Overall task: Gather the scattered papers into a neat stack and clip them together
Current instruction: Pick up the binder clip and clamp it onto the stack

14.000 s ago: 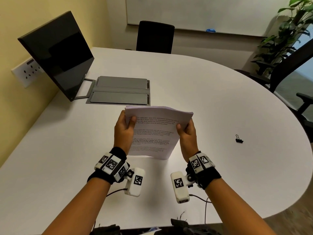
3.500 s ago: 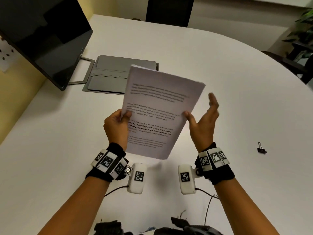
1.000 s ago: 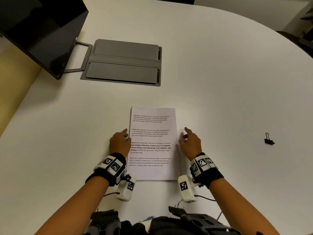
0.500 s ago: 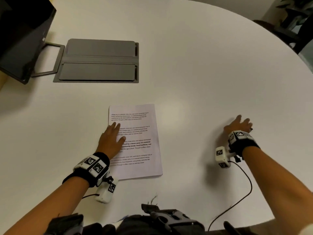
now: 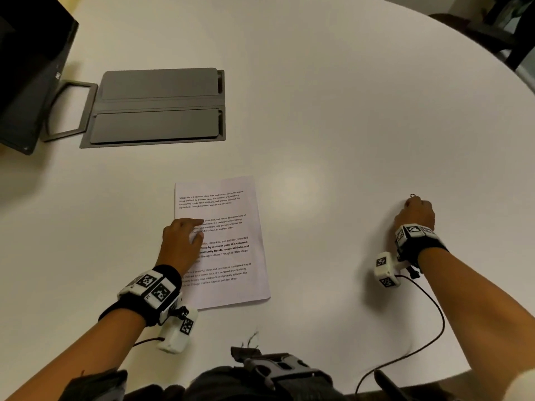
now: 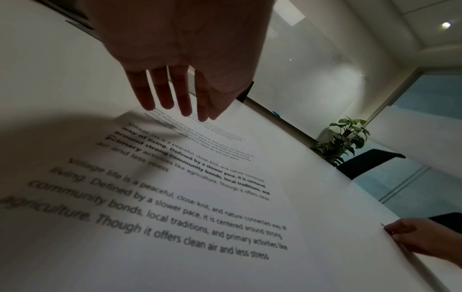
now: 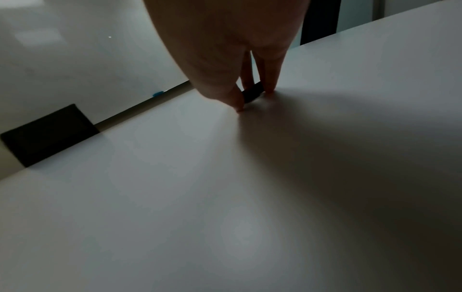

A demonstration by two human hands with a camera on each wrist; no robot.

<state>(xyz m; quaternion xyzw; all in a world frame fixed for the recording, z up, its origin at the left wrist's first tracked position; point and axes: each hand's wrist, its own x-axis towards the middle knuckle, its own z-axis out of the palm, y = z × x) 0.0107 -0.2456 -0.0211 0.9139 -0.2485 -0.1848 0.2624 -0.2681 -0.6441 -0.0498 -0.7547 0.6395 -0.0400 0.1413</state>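
A squared stack of printed papers lies flat on the white table, in front of me and slightly left. My left hand rests on the stack's left half, fingers straight and touching the top sheet. In the left wrist view the left hand shows those fingertips down on the text. Far to the right, my right hand is curled over a small black binder clip on the table. In the right wrist view the right hand pinches the clip between thumb and fingers.
A dark monitor stands at the far left, its stand beside a grey hatch set into the table. A cable trails from my right wrist to the near table edge. Dark chairs stand at the far right.
Earlier both hands laid the stack flat. Since half a second ago my right hand's fingers have curled down onto the binder clip. My left hand has stayed on the paper.
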